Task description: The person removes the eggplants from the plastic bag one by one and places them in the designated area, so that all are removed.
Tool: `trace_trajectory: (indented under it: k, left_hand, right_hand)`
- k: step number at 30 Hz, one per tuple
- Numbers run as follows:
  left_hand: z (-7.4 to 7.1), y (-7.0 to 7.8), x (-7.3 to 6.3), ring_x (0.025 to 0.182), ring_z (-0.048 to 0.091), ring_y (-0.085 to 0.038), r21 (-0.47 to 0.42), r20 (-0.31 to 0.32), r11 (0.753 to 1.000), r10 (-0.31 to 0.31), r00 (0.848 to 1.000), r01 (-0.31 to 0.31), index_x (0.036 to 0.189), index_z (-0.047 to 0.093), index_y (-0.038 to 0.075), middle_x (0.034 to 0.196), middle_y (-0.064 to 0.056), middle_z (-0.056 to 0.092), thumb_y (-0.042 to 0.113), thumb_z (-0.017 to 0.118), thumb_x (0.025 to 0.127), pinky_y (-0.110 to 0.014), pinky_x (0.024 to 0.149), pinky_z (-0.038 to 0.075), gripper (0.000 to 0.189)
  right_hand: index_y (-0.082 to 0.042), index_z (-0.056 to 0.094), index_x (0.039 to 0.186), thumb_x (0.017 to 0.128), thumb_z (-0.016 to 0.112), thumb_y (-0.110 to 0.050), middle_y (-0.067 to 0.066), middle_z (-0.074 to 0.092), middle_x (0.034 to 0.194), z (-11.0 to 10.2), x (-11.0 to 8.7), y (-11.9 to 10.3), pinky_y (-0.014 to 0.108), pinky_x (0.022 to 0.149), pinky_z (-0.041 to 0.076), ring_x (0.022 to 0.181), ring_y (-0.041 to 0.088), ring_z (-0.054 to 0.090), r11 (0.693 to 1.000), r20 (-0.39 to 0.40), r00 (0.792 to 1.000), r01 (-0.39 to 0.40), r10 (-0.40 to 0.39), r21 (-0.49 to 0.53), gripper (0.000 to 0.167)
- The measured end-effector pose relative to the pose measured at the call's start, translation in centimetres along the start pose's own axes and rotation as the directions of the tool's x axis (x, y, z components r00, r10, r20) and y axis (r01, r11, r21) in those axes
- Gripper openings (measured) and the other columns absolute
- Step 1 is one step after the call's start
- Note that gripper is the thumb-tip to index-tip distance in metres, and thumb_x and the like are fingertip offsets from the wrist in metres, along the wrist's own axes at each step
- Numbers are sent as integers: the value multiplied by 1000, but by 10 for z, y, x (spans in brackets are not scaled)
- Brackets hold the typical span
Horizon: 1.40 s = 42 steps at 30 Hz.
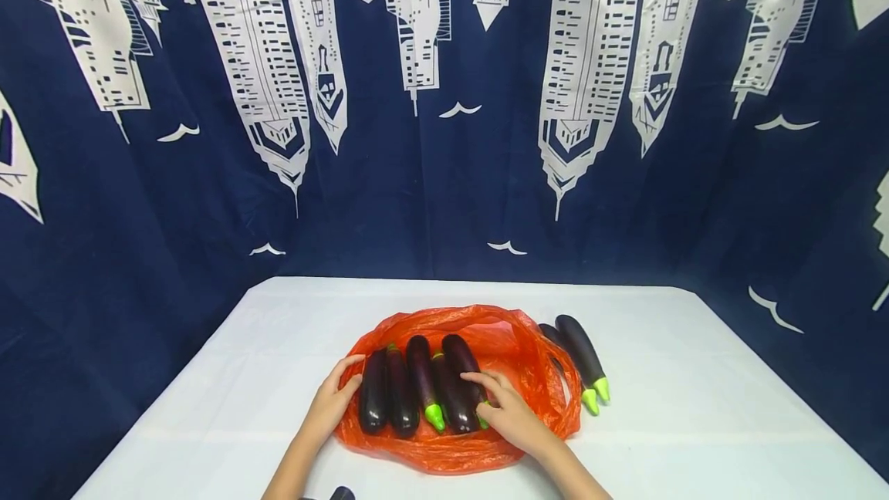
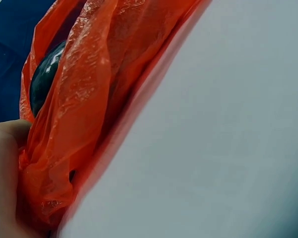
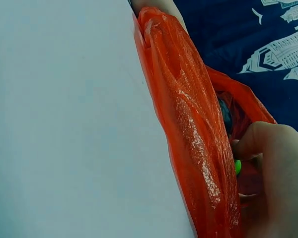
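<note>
Several dark purple eggplants (image 1: 420, 376) lie side by side in an orange-red plastic bag (image 1: 444, 455) in the head view. At the bag's left rim is my left hand (image 1: 332, 400), its fingers spread beside the leftmost eggplant (image 1: 373, 396). The left wrist view shows part of that hand (image 2: 4, 168) against the crumpled bag. My right hand (image 1: 510, 411) reaches over the bag's front right side, with spread fingers touching the rightmost eggplant (image 1: 458, 349) near its green cap. In the right wrist view, the bag wall partly hides the eggplants.
Two more eggplants (image 1: 582, 349) lie on the white table (image 1: 694, 407) just right of the bag, green caps toward me. A dark blue curtain (image 1: 472, 199) with white buildings hangs behind. A small black object (image 1: 343, 493) shows at the bottom edge.
</note>
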<state>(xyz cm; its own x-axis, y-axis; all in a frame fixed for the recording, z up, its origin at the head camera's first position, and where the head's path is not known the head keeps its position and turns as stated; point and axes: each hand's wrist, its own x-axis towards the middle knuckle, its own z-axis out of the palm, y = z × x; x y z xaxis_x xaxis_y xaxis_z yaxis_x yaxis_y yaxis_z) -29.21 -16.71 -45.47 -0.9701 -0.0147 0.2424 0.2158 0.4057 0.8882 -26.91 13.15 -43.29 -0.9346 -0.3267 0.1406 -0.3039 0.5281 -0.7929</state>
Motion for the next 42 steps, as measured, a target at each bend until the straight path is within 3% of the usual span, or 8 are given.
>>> trace_trajectory:
  k: [6,10,16,24,31,36,42]
  left_hand:
    - [0,3,2,127,39,-36,3,-2,1000,-5,1000,5,124,51,14,133,-16,47,18,50,92,-60,104,25,33]
    - [1,2,1,125,40,-37,3,-8,1000,-1,1000,1,124,51,13,132,-17,48,18,51,91,-60,103,26,33]
    - [2,0,0,126,39,-37,-9,-1,1000,-14,1000,14,124,51,13,133,-17,47,18,51,91,-60,103,26,34]
    - [1,1,0,127,38,-37,-6,1,1000,-9,1000,9,125,50,12,134,-17,47,20,51,91,-60,103,26,35]
    - [0,3,-2,128,36,-39,6,10,1000,-11,1000,11,126,49,12,136,-18,44,20,51,92,-62,102,25,36]
    - [1,2,-2,127,37,-39,3,7,1000,-6,1000,6,126,49,12,135,-18,45,20,51,91,-62,103,25,36]
    - [1,2,-1,128,37,-39,2,3,1000,7,1000,-7,126,49,11,134,-18,46,22,51,91,-61,103,25,36]
  right_hand:
    - [-22,52,124,85,49,-16,12,48,128,-4,0,-1,35,80,39,103,24,44,996,43,998,-48,45,80,40]
    - [-18,52,124,84,55,-18,13,50,125,-2,0,1,32,79,41,102,23,46,990,13,999,-46,44,135,40]
    - [-17,51,123,84,57,-16,12,50,113,0,0,6,22,60,36,78,15,44,987,-42,997,-51,58,154,40]
    - [-15,50,123,85,57,-12,11,50,103,-4,1,4,19,57,41,64,10,43,986,-62,997,-30,41,164,39]
    - [-17,50,124,84,58,-13,9,50,98,-16,-1,-9,21,58,43,68,13,47,992,-41,999,-31,36,124,41]
    - [-21,51,122,84,58,-14,7,50,95,-27,-5,-16,22,56,41,66,14,45,998,-4,999,-52,52,41,39]
    - [-20,53,119,84,57,-14,10,49,112,-45,-12,-27,29,65,40,85,21,46,999,91,996,-25,27,-26,36]
